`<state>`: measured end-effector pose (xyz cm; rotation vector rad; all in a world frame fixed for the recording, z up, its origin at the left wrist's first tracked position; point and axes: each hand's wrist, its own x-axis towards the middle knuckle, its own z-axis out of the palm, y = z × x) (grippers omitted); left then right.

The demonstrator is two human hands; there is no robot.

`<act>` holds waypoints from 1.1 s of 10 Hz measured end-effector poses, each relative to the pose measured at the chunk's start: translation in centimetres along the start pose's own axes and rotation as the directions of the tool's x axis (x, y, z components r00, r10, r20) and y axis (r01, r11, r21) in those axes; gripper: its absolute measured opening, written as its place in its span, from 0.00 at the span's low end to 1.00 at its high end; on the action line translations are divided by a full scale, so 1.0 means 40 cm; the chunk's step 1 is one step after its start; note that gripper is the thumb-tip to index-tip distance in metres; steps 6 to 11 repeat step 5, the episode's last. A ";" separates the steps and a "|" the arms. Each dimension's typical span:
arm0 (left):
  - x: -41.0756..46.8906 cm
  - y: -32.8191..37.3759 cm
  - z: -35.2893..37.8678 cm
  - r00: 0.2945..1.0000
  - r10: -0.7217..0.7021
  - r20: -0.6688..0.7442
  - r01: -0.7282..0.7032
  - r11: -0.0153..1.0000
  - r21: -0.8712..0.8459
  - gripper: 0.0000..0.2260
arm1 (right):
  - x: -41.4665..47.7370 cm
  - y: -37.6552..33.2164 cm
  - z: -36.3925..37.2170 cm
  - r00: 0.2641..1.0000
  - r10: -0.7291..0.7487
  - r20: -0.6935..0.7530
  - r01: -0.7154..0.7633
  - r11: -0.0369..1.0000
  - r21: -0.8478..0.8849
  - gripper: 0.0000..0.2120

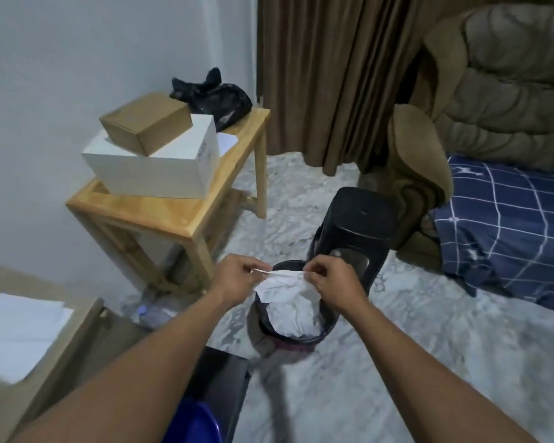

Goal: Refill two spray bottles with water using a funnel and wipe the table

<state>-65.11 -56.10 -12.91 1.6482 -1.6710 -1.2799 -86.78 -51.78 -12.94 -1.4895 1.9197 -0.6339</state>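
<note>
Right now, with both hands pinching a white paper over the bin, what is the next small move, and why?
Probably release it so it drops in: the left hand and right hand pinch the crumpled white paper tissue right above the round black-lined waste bin, which already holds wadded white paper.

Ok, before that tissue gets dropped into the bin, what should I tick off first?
1. Tissue held: ok, the left hand and the right hand each pinch an edge.
2. Tissue over the bin: ok, it hangs above the opening.
3. Room in the bin: cannot tell, crumpled paper already fills much of it.
4. Stool out of the way: ok, it stands behind the bin.
5. Spray bottles refilled: cannot tell, none in view.
</note>
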 end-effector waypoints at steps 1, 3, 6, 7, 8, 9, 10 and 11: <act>0.141 -0.071 0.126 0.999 -0.030 -0.020 0.030 0.999 -0.026 0.09 | 0.112 0.127 0.046 0.998 0.069 0.001 -0.069 0.996 -0.049 0.02; 0.336 -0.180 0.326 0.994 -0.061 -0.087 0.065 0.997 0.051 0.06 | 0.266 0.310 0.149 0.991 0.127 -0.035 -0.131 0.980 -0.153 0.04; 0.387 -0.231 0.366 0.993 -0.097 -0.071 0.106 0.985 0.133 0.14 | 0.301 0.361 0.184 0.987 0.147 -0.068 -0.159 0.959 -0.233 0.15; 0.387 -0.231 0.366 0.993 -0.097 -0.071 0.106 0.985 0.133 0.14 | 0.301 0.361 0.184 0.987 0.147 -0.068 -0.159 0.959 -0.233 0.15; 0.387 -0.231 0.366 0.993 -0.097 -0.071 0.106 0.985 0.133 0.14 | 0.301 0.361 0.184 0.987 0.147 -0.068 -0.159 0.959 -0.233 0.15; 0.387 -0.231 0.366 0.993 -0.097 -0.071 0.106 0.985 0.133 0.14 | 0.301 0.361 0.184 0.987 0.147 -0.068 -0.159 0.959 -0.233 0.15; 0.387 -0.231 0.366 0.993 -0.097 -0.071 0.106 0.985 0.133 0.14 | 0.301 0.361 0.184 0.987 0.147 -0.068 -0.159 0.959 -0.233 0.15; 0.387 -0.231 0.366 0.993 -0.097 -0.071 0.106 0.985 0.133 0.14 | 0.301 0.361 0.184 0.987 0.147 -0.068 -0.159 0.959 -0.233 0.15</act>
